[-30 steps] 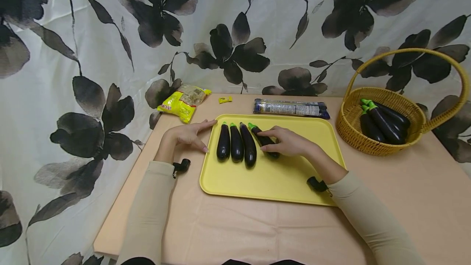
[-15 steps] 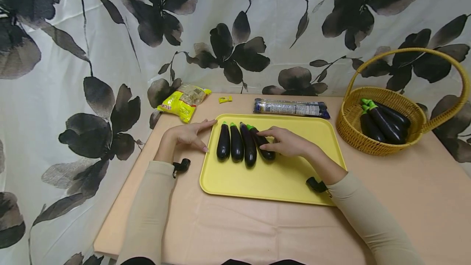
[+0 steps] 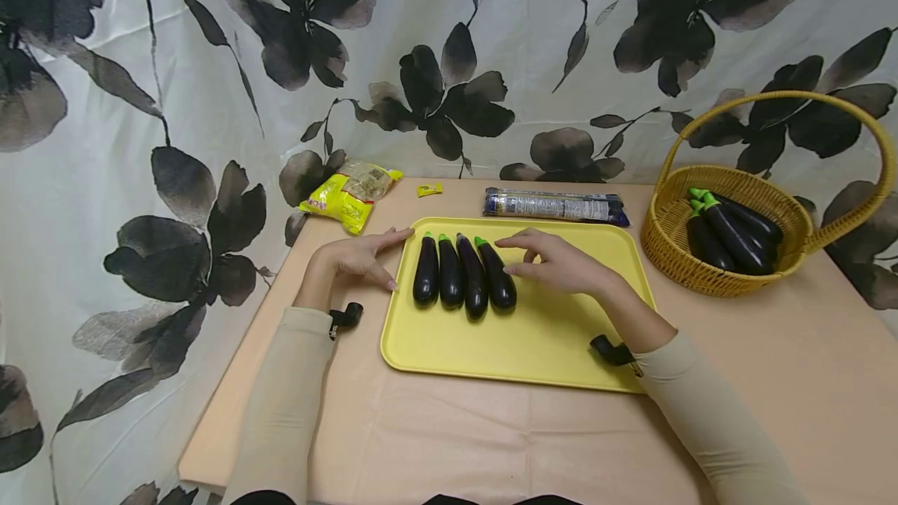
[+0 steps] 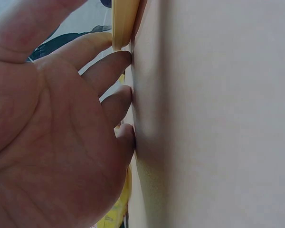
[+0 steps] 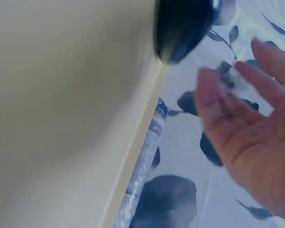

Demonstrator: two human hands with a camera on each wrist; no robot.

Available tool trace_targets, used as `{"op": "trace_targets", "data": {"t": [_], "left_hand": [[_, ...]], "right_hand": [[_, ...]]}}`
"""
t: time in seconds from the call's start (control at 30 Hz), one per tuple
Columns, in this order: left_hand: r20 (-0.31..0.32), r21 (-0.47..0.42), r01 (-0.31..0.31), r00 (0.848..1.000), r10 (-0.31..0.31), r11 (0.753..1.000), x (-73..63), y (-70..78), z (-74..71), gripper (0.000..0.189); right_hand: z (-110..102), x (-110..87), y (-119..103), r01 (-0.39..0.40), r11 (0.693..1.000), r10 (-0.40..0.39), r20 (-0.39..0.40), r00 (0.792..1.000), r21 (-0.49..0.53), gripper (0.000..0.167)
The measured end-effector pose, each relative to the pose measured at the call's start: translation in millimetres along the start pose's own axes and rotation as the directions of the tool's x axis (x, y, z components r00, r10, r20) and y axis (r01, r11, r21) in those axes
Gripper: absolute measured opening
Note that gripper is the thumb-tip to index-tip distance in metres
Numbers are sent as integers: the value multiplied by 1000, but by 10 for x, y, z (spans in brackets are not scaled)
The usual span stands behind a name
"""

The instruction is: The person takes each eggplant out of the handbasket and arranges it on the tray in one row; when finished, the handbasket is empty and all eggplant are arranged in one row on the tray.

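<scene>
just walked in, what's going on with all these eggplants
A person is working with bare hands at a yellow tray, where four eggplants lie side by side in a row. The left hand rests at the tray's left edge, and the right hand, holding nothing, is just beside the rightmost eggplant. More eggplants sit in a wicker basket to the right of the tray.

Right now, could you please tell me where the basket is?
In the head view, the basket stands at the right on the table, beside the far right corner of the tray and right of the blue pack.
</scene>
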State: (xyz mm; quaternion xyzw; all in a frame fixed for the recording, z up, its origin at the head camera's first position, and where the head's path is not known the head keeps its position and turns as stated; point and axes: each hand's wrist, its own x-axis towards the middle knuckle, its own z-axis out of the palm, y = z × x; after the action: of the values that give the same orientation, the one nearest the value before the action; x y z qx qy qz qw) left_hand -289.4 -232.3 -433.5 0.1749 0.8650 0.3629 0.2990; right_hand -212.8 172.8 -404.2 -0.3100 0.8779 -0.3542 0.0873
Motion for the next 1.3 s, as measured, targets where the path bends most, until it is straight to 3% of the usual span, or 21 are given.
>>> {"op": "trace_targets", "data": {"t": [0.27,0.47,0.57,0.73,0.93,1.13,1.3], "left_hand": [[1,1,20,1000,-20,1000,-16,21,-7,127],[-4,-6,20,1000,-20,1000,-15,31,-15,126],[-8,7,20,1000,-20,1000,-17,37,-15,125],[-5,23,30,1000,-30,999,-22,47,-2,126],[0,8,31,1000,-31,999,-16,59,2,125],[3,7,30,1000,-30,1000,-16,59,9,126],[4,8,32,999,-32,999,-22,45,21,125]], "right_hand": [[-252,-155,37,125,992,-117,-190,975,28,41],[-439,-328,97,183,983,-182,-363,914,-31,41],[-504,-391,136,156,987,-158,-423,892,-38,41],[-581,-456,224,110,991,-133,-455,881,-77,43],[-675,-563,294,57,990,-118,-532,838,-131,43],[-768,-664,303,-45,996,-13,-596,803,-83,43],[-861,-736,353,-76,996,29,-623,782,-49,43]]}}
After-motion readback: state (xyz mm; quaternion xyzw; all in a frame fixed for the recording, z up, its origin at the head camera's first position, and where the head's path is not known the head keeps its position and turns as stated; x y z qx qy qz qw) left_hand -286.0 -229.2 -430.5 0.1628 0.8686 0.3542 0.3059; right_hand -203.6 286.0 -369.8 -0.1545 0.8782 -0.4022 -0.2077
